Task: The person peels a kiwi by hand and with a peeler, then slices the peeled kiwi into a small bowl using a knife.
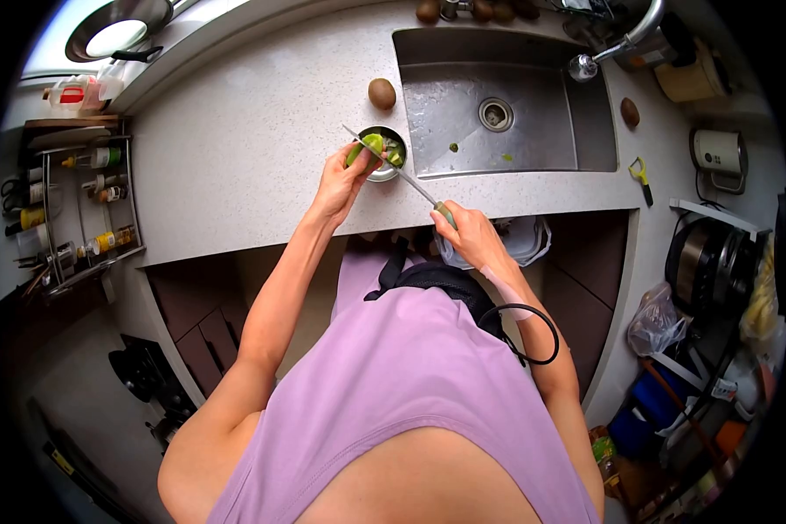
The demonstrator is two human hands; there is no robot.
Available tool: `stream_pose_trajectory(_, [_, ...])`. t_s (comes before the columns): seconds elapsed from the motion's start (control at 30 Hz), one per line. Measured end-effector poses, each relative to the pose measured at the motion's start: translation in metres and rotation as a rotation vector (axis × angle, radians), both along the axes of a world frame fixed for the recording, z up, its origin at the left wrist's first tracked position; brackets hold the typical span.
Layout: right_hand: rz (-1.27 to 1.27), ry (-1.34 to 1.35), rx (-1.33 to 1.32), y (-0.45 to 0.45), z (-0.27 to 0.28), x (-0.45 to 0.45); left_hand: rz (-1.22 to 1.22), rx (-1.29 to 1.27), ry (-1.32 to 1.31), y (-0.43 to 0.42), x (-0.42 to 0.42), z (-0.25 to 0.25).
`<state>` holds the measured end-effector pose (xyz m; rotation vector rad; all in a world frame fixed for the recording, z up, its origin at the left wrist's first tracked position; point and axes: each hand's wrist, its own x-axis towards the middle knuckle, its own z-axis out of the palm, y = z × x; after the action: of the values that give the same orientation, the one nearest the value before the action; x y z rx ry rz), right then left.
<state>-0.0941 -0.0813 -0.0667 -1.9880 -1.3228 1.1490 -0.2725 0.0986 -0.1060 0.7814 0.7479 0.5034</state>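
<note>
My left hand (341, 185) is closed round a peeled green kiwi (373, 141) above a small metal bowl (383, 175). Cut green pieces lie in the bowl, partly hidden by the fruit and fingers. In my right hand (473, 236) is the handle of a knife (421, 189). Its blade slants up and left across the bowl to the kiwi; whether it has cut in, I cannot tell. Just beyond the bowl a whole brown kiwi (382, 93) rests on the counter.
Right of the bowl is a steel sink (533, 157) with green scraps in it, below a faucet (583, 66). Another kiwi (630, 112) and a yellow-green peeler (641, 179) lie to its right. A bottle rack (87, 205) stands at the left.
</note>
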Motion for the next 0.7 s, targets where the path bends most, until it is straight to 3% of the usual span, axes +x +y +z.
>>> stream_pose_trajectory(0.47, [0.028, -0.074, -0.02, 0.005, -0.045, -0.008, -0.031, -0.103, 0.075, -0.002, -0.013, -0.027])
stream_pose_trajectory(0.7, [-0.077, 0.118, -0.027, 0.0, -0.058, -0.008, 0.11, -0.144, 0.145, 0.0, -0.021, -0.032])
